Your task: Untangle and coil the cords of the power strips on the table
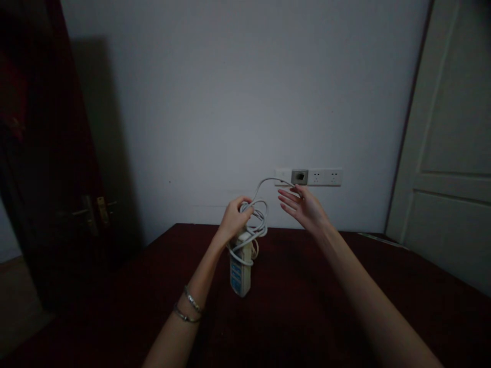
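My left hand (235, 219) is closed around the top of a white power strip (241, 268) and the loops of its white cord (256, 221), holding the strip upright above the dark red table (307, 306). The cord runs up and right from the coil to my right hand (303, 207). That hand is raised with fingers stretched out, and the cord's end passes by its thumb and fingertips just below a white wall socket panel (309, 177). Whether the fingers pinch the cord I cannot make out.
A dark wooden door with a brass handle (95, 212) stands at the left. A white panelled door (448, 168) is at the right. A plain pale wall lies behind the table. The room is dim.
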Available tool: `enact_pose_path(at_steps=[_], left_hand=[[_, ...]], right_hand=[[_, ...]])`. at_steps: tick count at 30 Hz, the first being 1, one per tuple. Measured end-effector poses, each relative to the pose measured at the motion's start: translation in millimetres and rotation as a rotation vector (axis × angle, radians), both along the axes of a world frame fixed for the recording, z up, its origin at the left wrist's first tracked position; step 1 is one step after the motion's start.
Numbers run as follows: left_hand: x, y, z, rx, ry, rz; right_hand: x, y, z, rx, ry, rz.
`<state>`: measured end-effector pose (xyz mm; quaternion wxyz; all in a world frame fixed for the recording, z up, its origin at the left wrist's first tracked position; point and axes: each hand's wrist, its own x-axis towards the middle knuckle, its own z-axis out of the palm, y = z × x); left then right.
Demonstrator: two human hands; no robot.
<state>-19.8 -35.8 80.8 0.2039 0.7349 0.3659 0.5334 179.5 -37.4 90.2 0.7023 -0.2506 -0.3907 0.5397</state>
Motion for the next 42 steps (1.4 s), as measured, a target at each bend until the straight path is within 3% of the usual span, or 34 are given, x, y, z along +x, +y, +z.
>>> enact_pose_path(at_steps=[7,14,21,25,29,34,42], left_hand=[[11,3,-8.0,-0.077,-0.07,-0.144],[20,7,-19.2,-0.056,-0.054,-0.216],[22,8,-21.6,-0.064,-0.1,-0.23],[21,7,-19.6,-0.087,-0.131,-0.232],[17,13,-19.6,-0.138,-0.138,-0.286],[11,24,-22.6,-0.195,-0.19,-0.304],[13,31,-30.3,-0.086,-0.173,-0.276]], right_hand=[[-18,-13,-22.4,0.035,-0.168,0.024],[-33,-7,-43.0,-0.056,-0.156,0.096],[-45,1,-48.3,0.093,-0.019,0.042],[-45,-1,-44.7,0.098,0.011,0.033],[-27,-8,-34.2,0.035,0.022,0.064],[21,-10,-18.3,0.023,0.136,0.127],[54,-5,-6.0,-0.058,0.238,-0.171]])
